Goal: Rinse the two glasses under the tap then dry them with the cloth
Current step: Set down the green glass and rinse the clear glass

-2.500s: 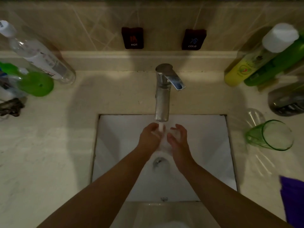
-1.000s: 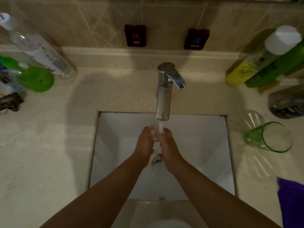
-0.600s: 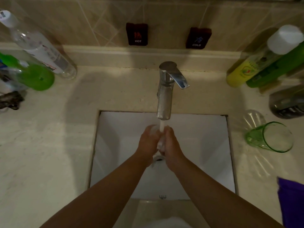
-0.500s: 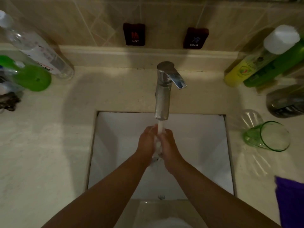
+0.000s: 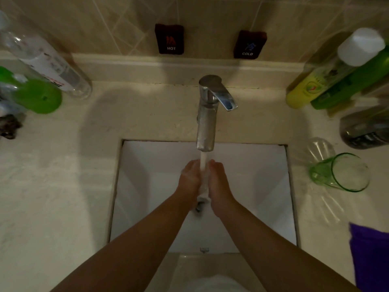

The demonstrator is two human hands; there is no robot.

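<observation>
From the head view, the left hand and right hand press together under the chrome tap's water stream; whether their fingers grip anything cannot be told. The green-tinted drinking glass lies sideways on the right counter, well apart from both hands, near the purple cloth.

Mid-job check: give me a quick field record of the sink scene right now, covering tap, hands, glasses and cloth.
tap: running, stream falls between the hands
left hand: under the stream, close against the right
right hand: under the stream
held item: cannot tell whether a glass sits between the palms
green glass: upright on the counter right of the sink, untouched
clear glass: just behind the green one
purple cloth: right edge, unused
</observation>
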